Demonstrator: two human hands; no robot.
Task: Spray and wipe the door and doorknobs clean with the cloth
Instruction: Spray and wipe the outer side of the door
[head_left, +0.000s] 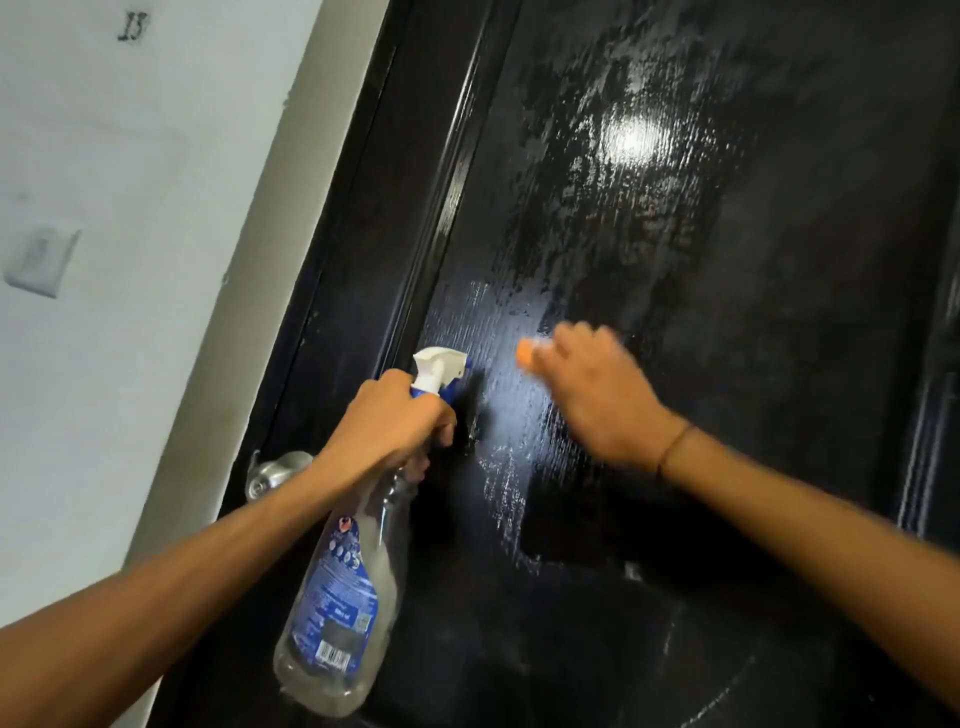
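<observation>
A glossy black door (701, 312) fills most of the view, its panel streaked with wet, patchy film that catches a bright glare high up. The person's left hand (387, 423) is curled tight round the neck of a clear spray bottle (340, 587) — white and blue trigger head (436, 371) pointing at the door, blue label facing up, the body hanging down along the forearm. Just left of that wrist, at the door's edge, sits a round silver doorknob (275, 475), partly hidden behind the arm.

The right hand (597, 395) is laid against the wet panel, blurred by motion, with a bit of orange cloth (527, 353) showing past the fingertips; the fingers look bent over the cloth, pressing it to the door, though the blur hides just how they grip. A thin dark band (672, 449) circles the right wrist.

To the left stands a pale wall (130, 156) with a white light switch (41, 260) and a small dark mark — "13" (132, 26) — near the top.
</observation>
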